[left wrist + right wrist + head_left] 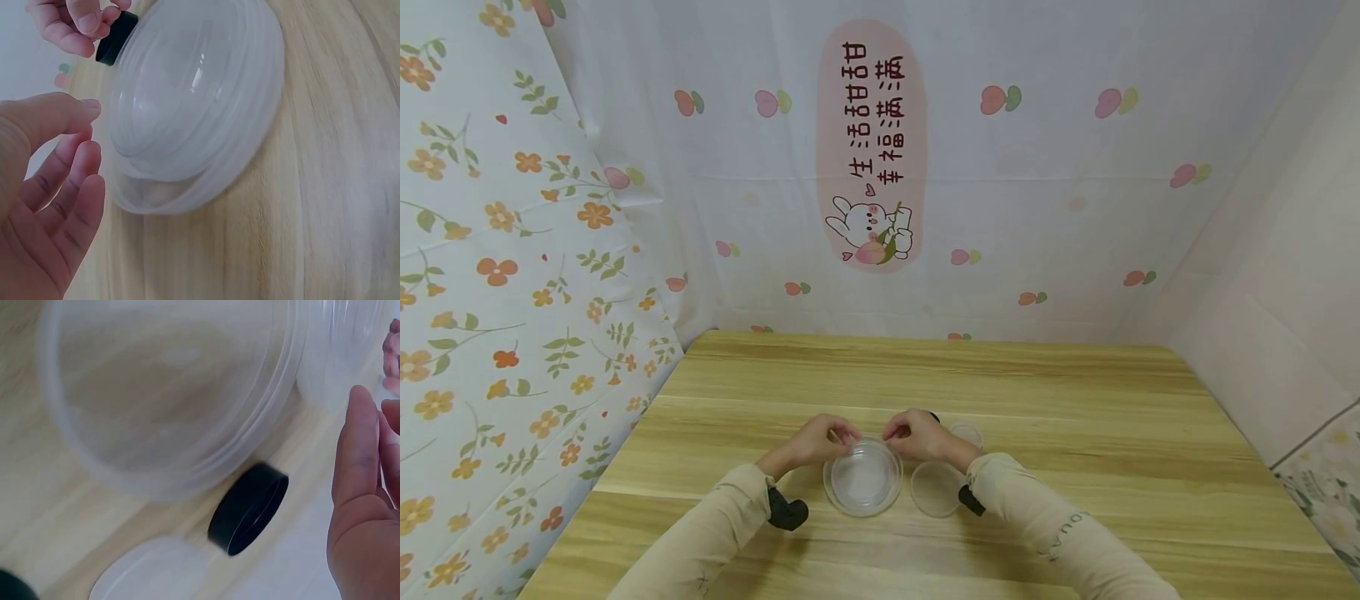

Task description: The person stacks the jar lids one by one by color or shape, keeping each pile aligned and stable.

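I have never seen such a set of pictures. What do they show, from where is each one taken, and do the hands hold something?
There is no machine here: a person works with a bare left hand and right hand. The wide picture comes from a camera on the head; the two close, tilted ones come from cameras on each wrist. On the wooden table are clear round dishes, apparently stacked. To their right lie a larger clear disc, a smaller disc and a black cap. The fingertips are at the dishes' far rim; whether they grip it, I cannot tell.
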`<state>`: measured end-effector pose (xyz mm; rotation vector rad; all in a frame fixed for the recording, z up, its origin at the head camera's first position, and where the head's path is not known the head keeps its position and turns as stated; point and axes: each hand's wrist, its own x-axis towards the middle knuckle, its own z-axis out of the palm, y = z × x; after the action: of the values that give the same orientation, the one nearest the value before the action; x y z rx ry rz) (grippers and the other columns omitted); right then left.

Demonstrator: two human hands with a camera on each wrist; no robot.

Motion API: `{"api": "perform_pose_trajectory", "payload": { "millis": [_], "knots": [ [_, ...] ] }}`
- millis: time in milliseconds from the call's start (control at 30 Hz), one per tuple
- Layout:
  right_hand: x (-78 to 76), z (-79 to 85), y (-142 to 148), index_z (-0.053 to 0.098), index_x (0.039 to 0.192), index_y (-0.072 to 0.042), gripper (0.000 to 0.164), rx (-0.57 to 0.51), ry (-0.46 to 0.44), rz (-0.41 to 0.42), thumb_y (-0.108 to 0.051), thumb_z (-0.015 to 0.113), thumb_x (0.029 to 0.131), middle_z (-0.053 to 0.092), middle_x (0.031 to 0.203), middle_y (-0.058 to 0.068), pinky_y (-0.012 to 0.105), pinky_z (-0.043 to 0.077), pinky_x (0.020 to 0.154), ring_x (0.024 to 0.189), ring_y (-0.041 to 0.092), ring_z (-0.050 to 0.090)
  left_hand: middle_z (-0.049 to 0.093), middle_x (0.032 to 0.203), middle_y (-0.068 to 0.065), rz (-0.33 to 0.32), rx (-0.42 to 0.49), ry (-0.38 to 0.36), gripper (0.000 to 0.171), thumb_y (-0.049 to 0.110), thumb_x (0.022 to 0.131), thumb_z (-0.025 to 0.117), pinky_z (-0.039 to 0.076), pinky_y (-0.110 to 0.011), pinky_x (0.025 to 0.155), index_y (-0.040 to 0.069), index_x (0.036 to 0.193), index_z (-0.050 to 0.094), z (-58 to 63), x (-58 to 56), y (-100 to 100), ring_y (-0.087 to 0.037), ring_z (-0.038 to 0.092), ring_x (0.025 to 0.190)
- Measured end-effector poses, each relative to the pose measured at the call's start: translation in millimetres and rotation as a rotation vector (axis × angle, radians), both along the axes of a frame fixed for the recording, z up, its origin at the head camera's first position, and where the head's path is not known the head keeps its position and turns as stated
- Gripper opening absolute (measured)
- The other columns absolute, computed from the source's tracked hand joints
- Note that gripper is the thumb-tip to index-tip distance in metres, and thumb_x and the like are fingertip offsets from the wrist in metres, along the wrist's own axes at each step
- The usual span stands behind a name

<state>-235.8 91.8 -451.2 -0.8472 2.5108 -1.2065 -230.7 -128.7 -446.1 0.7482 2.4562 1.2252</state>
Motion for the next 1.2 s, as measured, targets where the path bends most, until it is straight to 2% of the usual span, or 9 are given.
{"api": "perform_pose_trajectory", "payload": {
  "millis": [267,433,667,900,1067,1200],
  "knots": [
    [-2.0,4.3,20.9,0.064,0.091,0.002,0.013,0.027,-0.007,-0.049,-0.002,0.057,0.081,0.06,0.081,0.002,0.021,0.045,0.064,0.073,0.01,0.053,0.059,0.078,-0.007,-0.039,0.032,0.031,0.022,-0.004,0.076,0.062,0.046,-0.022,0.064,-0.007,0.098,0.062,3.6,-1.3,14.4,-0.013,0.055,0.07],
    [-2.5,4.9,33.9,0.063,0.09,0.005,0.012,0.025,-0.016,-0.047,-0.001,0.057,0.082,0.06,0.079,0.003,0.021,0.047,0.06,0.069,0.011,0.054,0.06,0.079,-0.014,-0.084,0.07,0.054,0.022,-0.006,0.075,0.061,0.046,-0.022,0.066,-0.009,0.098,0.061,4.0,-2.3,28.1,-0.013,0.055,0.072],
    [-2.2,8.2,52.1,0.061,0.09,0.008,0.012,0.011,-0.032,-0.053,0.001,0.055,0.083,0.059,0.075,0.004,0.022,0.047,0.054,0.063,0.02,0.057,0.06,0.079,-0.014,-0.145,0.074,0.056,0.022,-0.006,0.076,0.06,0.046,-0.02,0.067,-0.01,0.098,0.06,6.4,-2.1,49.6,-0.017,0.057,0.074],
    [-3.7,5.5,68.3,0.063,0.087,0.006,0.011,0.014,0.048,-0.045,0.001,0.056,0.08,0.061,0.077,0.005,0.021,0.046,0.06,0.066,0.01,0.054,0.06,0.084,-0.019,-0.166,0.079,0.036,0.021,-0.006,0.077,0.058,0.047,-0.019,0.065,-0.008,0.098,0.06,5.7,-3.8,72.8,-0.018,0.057,0.074],
    [-1.7,3.9,77.2,0.062,0.087,0.007,0.011,-0.006,0.038,-0.03,0.003,0.055,0.079,0.061,0.076,0.008,0.02,0.044,0.056,0.062,0.008,0.05,0.06,0.08,-0.017,-0.172,0.098,0.003,0.021,-0.009,0.076,0.058,0.046,-0.019,0.062,-0.009,0.096,0.061,3.2,-4.1,86.9,-0.017,0.056,0.071],
    [1.4,2.8,82.5,0.06,0.089,0.01,0.012,-0.029,-0.016,-0.031,0.006,0.053,0.08,0.06,0.075,0.015,0.019,0.045,0.051,0.058,0.008,0.05,0.059,0.077,-0.013,-0.167,0.069,-0.001,0.02,-0.008,0.076,0.059,0.045,-0.018,0.061,-0.009,0.095,0.061,1.9,-1.7,96.7,-0.014,0.056,0.069]
  ]
}}
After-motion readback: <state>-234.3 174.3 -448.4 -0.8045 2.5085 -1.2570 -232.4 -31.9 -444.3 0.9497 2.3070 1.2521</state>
